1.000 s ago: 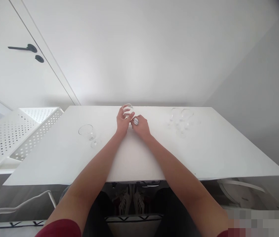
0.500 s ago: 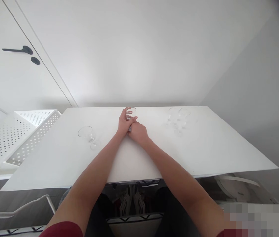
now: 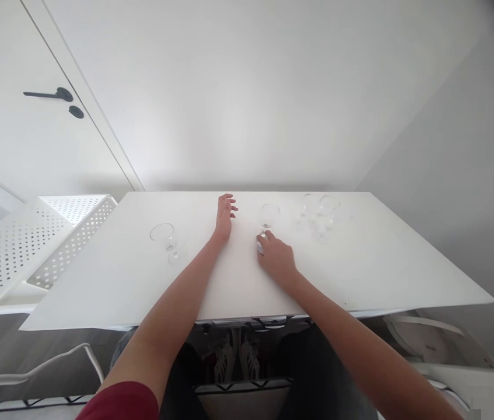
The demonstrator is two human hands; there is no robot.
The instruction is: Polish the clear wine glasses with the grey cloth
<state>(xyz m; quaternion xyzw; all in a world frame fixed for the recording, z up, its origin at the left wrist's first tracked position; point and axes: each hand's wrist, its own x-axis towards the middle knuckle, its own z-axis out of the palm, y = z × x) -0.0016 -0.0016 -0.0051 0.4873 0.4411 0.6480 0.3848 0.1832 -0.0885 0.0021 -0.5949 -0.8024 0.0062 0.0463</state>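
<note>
My right hand [image 3: 276,253] is closed around the lower part of a clear stemmed glass [image 3: 270,214], whose bowl shows just beyond the fingers. Its foot is mostly hidden by the hand. Left of it, my left hand [image 3: 225,216] is held over the table with its fingers apart, and nothing is in it. Another stemmed glass [image 3: 163,234] stands upright on the left side of the white table [image 3: 360,274]. To the right of my hands, several clear glasses [image 3: 326,205] stand close together toward the back edge; their outlines are faint.
A wall [image 3: 238,105] rises behind the table. On the left are a white perforated rack [image 3: 6,251] and a door with a black handle [image 3: 48,93]. A white chair frame [image 3: 23,379] is at the lower left, and a round pale object [image 3: 421,341] lies under the table's right side.
The two hands were together around one glass. My left hand has let go of it, and my right hand has moved right with it, toward the group of glasses. The view has shifted slightly.
</note>
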